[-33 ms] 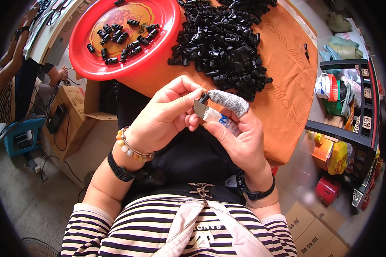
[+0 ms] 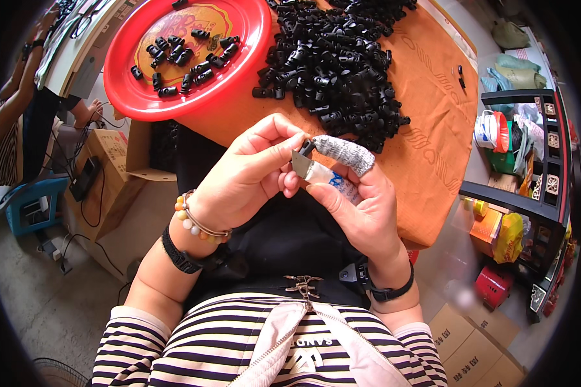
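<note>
Head view: both hands meet just in front of the chest, below the near edge of the orange cloth [image 2: 432, 168]. The left hand [image 2: 248, 177] pinches a small black clip [image 2: 307, 148] between thumb and forefinger. The right hand [image 2: 361, 206] closes around a blade [image 2: 301, 164], a flat grey piece wrapped in white tape at its lower end, with the wrapped forefinger [image 2: 345, 153] lying over the top. Clip and blade touch between the two sets of fingertips, so neither hand is nearer; the clip sits just above the blade's upper corner. The blade's long axis runs from upper left down to lower right along the right palm. The clip looks short, dark and glossy, though mostly hidden by fingertips, so its exact shape is hard to tell. Matching clips lie heaped in a pile [image 2: 342, 64] ahead, and a few in the red tray [image 2: 239, 77] ahead to the left.
</note>
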The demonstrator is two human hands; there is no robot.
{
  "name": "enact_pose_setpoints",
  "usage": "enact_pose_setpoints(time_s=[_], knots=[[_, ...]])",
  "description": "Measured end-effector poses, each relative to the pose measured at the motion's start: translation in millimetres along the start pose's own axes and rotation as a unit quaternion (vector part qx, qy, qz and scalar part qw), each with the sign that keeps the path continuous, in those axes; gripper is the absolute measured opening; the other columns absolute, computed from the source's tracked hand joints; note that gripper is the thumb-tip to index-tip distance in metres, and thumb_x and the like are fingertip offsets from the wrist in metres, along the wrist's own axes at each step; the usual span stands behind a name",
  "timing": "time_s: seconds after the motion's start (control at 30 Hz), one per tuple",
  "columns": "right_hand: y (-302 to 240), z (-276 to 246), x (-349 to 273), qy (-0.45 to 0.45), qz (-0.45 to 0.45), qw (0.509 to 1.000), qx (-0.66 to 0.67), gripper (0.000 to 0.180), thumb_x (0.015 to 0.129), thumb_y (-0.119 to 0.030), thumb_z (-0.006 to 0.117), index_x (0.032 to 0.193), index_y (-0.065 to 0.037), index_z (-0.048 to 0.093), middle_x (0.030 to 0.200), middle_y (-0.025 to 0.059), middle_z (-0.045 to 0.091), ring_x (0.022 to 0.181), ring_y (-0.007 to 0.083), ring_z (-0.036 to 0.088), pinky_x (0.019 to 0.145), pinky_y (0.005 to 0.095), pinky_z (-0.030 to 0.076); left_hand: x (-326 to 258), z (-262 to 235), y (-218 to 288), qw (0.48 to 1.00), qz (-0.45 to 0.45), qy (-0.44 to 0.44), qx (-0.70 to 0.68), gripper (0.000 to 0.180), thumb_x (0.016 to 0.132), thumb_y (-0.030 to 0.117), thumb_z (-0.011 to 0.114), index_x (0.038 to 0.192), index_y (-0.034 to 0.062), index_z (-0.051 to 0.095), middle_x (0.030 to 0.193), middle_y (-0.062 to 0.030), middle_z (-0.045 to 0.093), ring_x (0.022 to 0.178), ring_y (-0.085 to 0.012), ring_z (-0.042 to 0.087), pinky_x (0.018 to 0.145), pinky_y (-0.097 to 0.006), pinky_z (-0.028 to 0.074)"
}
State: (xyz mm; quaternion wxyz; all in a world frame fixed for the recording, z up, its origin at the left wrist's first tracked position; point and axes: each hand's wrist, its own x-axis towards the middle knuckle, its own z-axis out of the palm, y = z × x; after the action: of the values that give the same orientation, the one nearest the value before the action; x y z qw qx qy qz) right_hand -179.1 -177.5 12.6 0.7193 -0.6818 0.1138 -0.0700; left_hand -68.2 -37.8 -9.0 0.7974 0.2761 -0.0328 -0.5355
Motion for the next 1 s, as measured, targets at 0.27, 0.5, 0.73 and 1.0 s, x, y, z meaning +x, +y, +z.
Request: enact_pose_setpoints(time_s=[0.27, 0.5, 0.73, 1.0], knots=[[0, 2, 1, 0.001, -0.004, 0.999, 0.033, 0.034, 0.084, -0.003, 0.061, 0.116, 0.002, 0.051, 0.094, 0.0049, 0.062, 0.083, 0.0047, 0.055, 0.071, 0.0183, 0.045, 0, -3, -1, 1.0, -0.001, 0.0, -0.009, 0.01, 0.092, 0.013, 0.049, 0.1, 0.0059, 0.048, 0.085, -0.0026, 0.055, 0.065, -0.0077, 0.054, 0.058, -0.02, 0.046], [4, -4, 2, 0.008, -0.007, 1.0, -0.012, 0.032, 0.084, -0.004, 0.061, 0.115, 0.002, 0.053, 0.095, 0.0035, 0.062, 0.083, 0.0057, 0.056, 0.074, 0.0187, 0.045, 0, 2, -4, 0.999, 0.008, 0.036, 0.002, 0.009, 0.092, 0.014, 0.05, 0.098, 0.0081, 0.048, 0.082, -0.0021, 0.057, 0.059, -0.0061, 0.052, 0.05, -0.018, 0.04], [3, -6, 8, 0.034, -0.031, 0.999, 0.016, 0.04, 0.09, -0.012, 0.056, 0.124, 0.005, 0.042, 0.115, 0.009, 0.053, 0.098, 0.0087, 0.051, 0.084, 0.0208, 0.042, 2, -1, -1, 0.999, -0.02, -0.006, -0.028, 0.009, 0.092, 0.015, 0.05, 0.096, 0.0061, 0.05, 0.082, -0.0025, 0.054, 0.064, -0.0077, 0.052, 0.056, -0.02, 0.045], [-1, 7, 22, 0.019, 0.055, 0.993, 0.099, 0.049, 0.087, -0.005, 0.058, 0.129, 0.004, 0.035, 0.122, 0.0113, 0.048, 0.108, 0.0113, 0.048, 0.091, 0.022, 0.038, 2, 4, -9, 1.0, -0.017, 0.01, 0.02, 0.01, 0.092, 0.016, 0.05, 0.095, 0.006, 0.05, 0.082, -0.0027, 0.055, 0.063, -0.007, 0.052, 0.057, -0.02, 0.045]])
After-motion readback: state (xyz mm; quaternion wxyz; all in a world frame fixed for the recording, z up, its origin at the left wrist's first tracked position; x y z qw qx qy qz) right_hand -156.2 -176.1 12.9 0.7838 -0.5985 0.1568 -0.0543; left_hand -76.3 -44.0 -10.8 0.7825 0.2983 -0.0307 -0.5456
